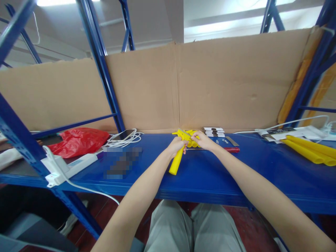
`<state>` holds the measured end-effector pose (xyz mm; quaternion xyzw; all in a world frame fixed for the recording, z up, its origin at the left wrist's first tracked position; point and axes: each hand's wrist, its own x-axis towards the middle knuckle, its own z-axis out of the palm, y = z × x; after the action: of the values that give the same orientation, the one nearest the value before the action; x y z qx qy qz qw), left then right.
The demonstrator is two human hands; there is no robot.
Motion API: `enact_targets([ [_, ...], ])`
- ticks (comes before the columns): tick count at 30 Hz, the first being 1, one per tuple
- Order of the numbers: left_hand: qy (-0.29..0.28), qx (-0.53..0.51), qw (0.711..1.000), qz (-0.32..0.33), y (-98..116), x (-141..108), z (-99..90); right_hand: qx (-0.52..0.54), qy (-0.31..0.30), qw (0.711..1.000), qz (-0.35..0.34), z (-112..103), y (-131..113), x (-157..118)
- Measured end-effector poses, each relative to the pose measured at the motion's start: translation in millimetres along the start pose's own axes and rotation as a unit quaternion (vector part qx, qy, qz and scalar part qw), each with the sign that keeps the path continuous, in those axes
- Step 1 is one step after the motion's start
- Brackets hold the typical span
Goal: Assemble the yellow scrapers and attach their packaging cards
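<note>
My left hand [176,146] is closed around a yellow tube [176,163], whose round lower end points toward me over the blue shelf. Close by on its right, my right hand [202,140] has its fingers pinched together at the tube's upper part. A thin greyish strip [187,133] shows between the hands, too small to name. More yellow tubes [193,143] lie just behind and between my hands, partly covered by them. A red, narrow object [232,149] lies beside my right wrist.
Banded white bundles [214,132] and a flat grey metal strip [232,141] are at the back right. Long yellow tubes [309,150] lie far right. At left are a power strip [81,165], coiled white cable [124,140] and red plastic bag [81,141]. Cardboard [223,84] walls the back.
</note>
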<state>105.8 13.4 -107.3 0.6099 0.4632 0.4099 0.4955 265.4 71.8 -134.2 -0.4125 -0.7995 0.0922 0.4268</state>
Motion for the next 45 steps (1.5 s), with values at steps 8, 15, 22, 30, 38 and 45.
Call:
enact_targets([
  [8,-0.008,-0.02,1.0,-0.009,4.2,-4.5,2.9,-0.037,0.011,0.999,-0.003,-0.7,-1.0,-1.3],
  [15,-0.016,-0.054,0.998,-0.008,0.6,-1.3,1.8,0.006,0.036,0.999,0.019,0.1,-3.4,-3.3],
  [22,-0.036,-0.103,0.994,-0.021,-1.9,3.3,-0.7,0.043,0.062,0.997,0.023,0.4,-2.2,-5.4],
  [30,-0.042,-0.088,0.995,-0.035,0.5,2.5,-2.4,0.072,0.063,0.995,0.026,-1.2,-4.7,-7.9],
  [38,-0.042,-0.088,0.995,-0.024,4.2,-3.6,0.4,0.077,0.064,0.994,0.042,-3.2,-12.9,-12.2],
  [45,-0.04,-0.081,0.995,-0.032,2.0,-2.4,2.7,0.044,0.078,0.996,0.028,-0.7,-6.7,-10.7],
])
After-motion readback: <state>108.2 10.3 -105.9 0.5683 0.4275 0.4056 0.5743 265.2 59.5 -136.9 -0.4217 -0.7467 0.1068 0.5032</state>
